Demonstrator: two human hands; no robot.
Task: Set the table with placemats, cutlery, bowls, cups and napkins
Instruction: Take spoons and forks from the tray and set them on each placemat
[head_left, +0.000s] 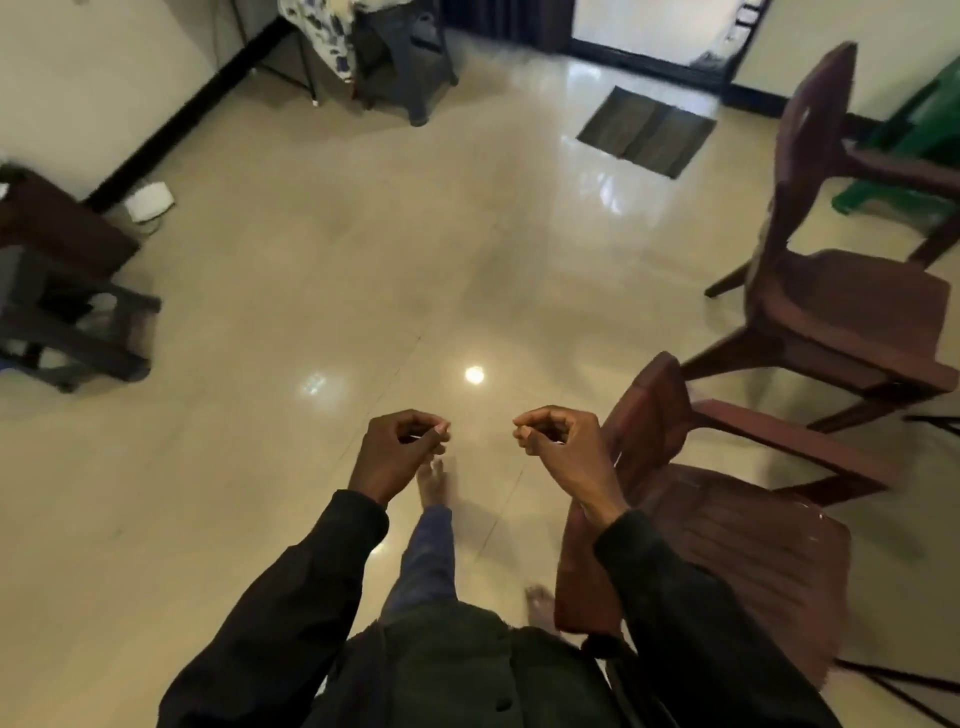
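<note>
No placemat, cutlery, bowl, cup or napkin shows anywhere in my view, and neither does the surface I am to set, so I judge the step in hand is simply walking to wherever they are kept. My left hand (400, 449) and right hand (561, 444) are raised in front of my waist with a gap between them. On each the fingers (435, 432) curl in until thumb and fingertips meet, and as far as I can tell they enclose nothing. To do this well I should loosen those fingers before I arrive, so both hands can take the placemats flat first, since everything else sits on them. Dark sleeves (291, 597) cover my arms to the wrists. Below my left hand my bare foot (431, 483) meets the glossy tiled floor (311, 260). Just to my right stands a maroon plastic chair (727, 525), with a second maroon chair (852, 306) beyond it; I should pass wide of their legs. A dark floor mat (647, 130) lies farther ahead.
</note>
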